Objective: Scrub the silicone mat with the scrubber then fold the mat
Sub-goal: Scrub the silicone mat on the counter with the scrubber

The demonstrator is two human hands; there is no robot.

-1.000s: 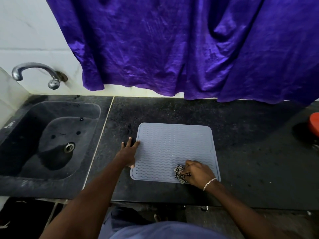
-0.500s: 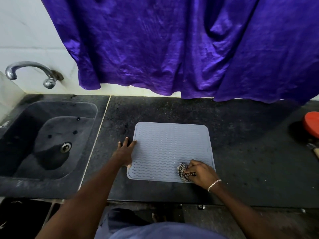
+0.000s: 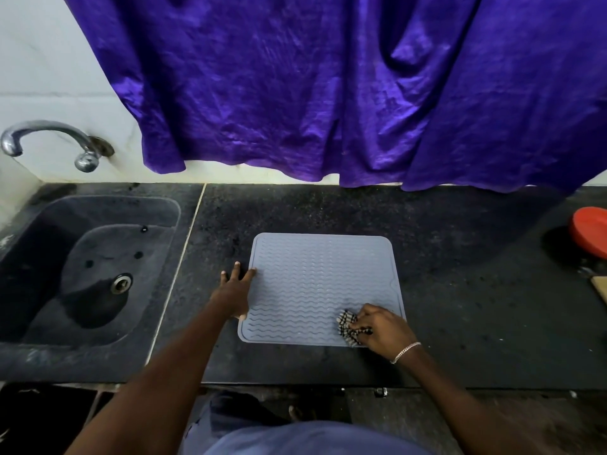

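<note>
the mat [image 3: 322, 284] lies flat on the counter [image 3: 460, 290], right of the sink [image 3: 98, 267]. the right hand [image 3: 381, 330] grips the scrubber [image 3: 347, 326] at the mat's near right corner. the left hand [image 3: 235, 290], fingers straight, rests on the mat's left edge. counter shows on all sides of the mat; a red disc [image 3: 591, 231] sits far right of it.

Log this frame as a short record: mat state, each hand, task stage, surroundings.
mat: grey silicone mat, flat and unfolded on the black counter
left: left hand, fingers straight, presses the mat's left edge
right: right hand grips the scrubber on the mat's near right corner
stage: scrubbing; fold not yet done
surroundings: sink and tap at left, purple curtain behind, red round object at right edge
</note>
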